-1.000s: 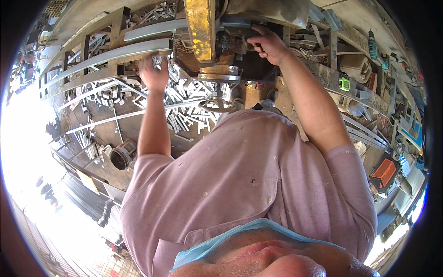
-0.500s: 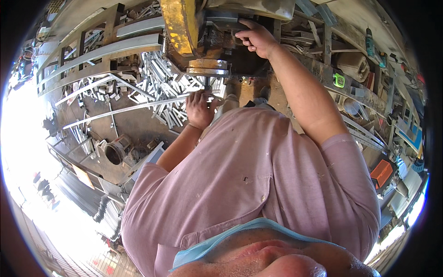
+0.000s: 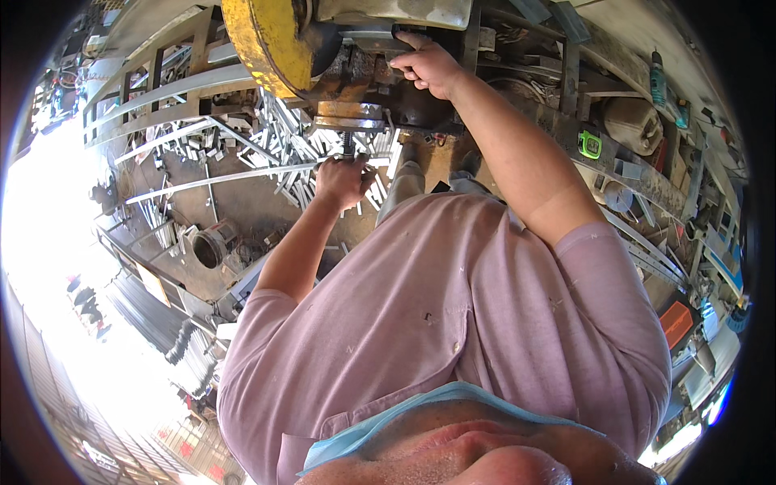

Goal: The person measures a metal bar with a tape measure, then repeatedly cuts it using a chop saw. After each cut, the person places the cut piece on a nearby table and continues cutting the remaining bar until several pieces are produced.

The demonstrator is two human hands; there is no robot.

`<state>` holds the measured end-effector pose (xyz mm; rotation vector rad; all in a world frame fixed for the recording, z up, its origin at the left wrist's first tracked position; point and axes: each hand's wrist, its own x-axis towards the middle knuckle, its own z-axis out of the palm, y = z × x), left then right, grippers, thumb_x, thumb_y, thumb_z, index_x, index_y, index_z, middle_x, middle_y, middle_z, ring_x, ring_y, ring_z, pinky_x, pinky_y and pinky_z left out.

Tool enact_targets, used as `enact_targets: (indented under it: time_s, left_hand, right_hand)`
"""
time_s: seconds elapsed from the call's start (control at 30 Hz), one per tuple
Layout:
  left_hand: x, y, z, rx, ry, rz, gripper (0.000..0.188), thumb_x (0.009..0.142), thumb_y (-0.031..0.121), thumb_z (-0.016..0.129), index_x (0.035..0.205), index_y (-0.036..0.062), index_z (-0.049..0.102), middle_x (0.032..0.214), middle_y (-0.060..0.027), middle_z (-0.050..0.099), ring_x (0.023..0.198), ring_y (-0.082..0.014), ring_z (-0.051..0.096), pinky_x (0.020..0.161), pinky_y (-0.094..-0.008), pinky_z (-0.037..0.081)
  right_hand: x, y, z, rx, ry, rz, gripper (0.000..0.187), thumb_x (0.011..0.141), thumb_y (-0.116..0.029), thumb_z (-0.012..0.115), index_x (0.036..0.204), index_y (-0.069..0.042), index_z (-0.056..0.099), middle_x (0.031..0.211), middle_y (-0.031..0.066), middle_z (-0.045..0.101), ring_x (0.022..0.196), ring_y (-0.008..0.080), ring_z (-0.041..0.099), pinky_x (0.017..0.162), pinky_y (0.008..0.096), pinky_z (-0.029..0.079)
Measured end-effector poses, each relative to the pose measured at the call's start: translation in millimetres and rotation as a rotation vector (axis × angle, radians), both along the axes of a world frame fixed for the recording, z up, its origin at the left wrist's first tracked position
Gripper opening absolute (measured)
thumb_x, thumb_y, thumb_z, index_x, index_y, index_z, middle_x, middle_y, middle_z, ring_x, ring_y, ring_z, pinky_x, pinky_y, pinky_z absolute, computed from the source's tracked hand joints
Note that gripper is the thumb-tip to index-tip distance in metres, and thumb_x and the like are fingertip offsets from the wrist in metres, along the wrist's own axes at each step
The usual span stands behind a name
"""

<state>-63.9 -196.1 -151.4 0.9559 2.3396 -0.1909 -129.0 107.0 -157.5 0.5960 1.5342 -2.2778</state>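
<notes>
- The yellow-guarded chop saw [image 3: 267,44] fills the top of the view, its vise [image 3: 349,117] just below the guard.
- Cut metal offcuts [image 3: 283,153] lie scattered around the vise.
- The right hand [image 3: 430,65], arm stretched out, is closed around the saw's handle [image 3: 373,36].
- The left hand [image 3: 343,179], elbow bent, is curled tight round the vise screw handle [image 3: 349,147], beneath the vise.
- Turning that screw well likely needs a firm, steady wrist and fingers clear of the guard.
</notes>
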Motion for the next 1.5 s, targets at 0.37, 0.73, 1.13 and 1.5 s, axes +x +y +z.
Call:
enact_targets:
  time_s: [0.37,0.73,1.13,1.5]
  left_hand:
    - [16,23,-10,-0.201,0.051,-0.001,0.036,0.098,0.041,0.061,0.126,0.0186,0.068,0.101,-0.0128,0.078,0.099,-0.0307,0.075,0.092,-0.0472,0.054]
    - [14,27,-8,-0.281,0.016,0.035,0.042,0.100,0.047,0.059,0.135,0.0244,0.067,0.110,-0.0126,0.078,0.105,-0.0289,0.074,0.099,-0.0458,0.051]
    - [-11,-20,-1,0.053,-0.027,0.022,0.056,0.093,0.062,0.066,0.139,0.0312,0.066,0.107,-0.0083,0.079,0.088,-0.0314,0.075,0.079,-0.0441,0.057]
    - [-15,-43,-21,0.313,0.020,0.020,0.062,0.088,0.063,0.071,0.139,0.0277,0.065,0.081,-0.0093,0.076,0.071,-0.0339,0.072,0.069,-0.0468,0.054]
  right_hand:
    - [-1,10,-7,-0.051,0.044,0.077,0.089,0.091,-0.005,0.070,0.167,-0.010,0.025,0.067,-0.0026,0.049,0.058,0.0068,0.040,0.048,0.0248,0.026]
    - [-1,4,3,0.000,0.028,0.083,0.097,0.088,-0.005,0.076,0.169,-0.011,0.021,0.074,-0.0011,0.054,0.060,0.0075,0.043,0.048,0.0255,0.028]
    - [-3,10,-1,0.034,0.034,0.106,0.099,0.089,-0.003,0.076,0.169,-0.009,0.018,0.081,0.0029,0.061,0.063,0.0082,0.046,0.049,0.0243,0.029]
    - [-2,7,2,0.073,0.024,0.072,0.098,0.088,-0.001,0.075,0.168,-0.008,0.019,0.092,0.0058,0.064,0.065,0.0101,0.049,0.048,0.0247,0.030]
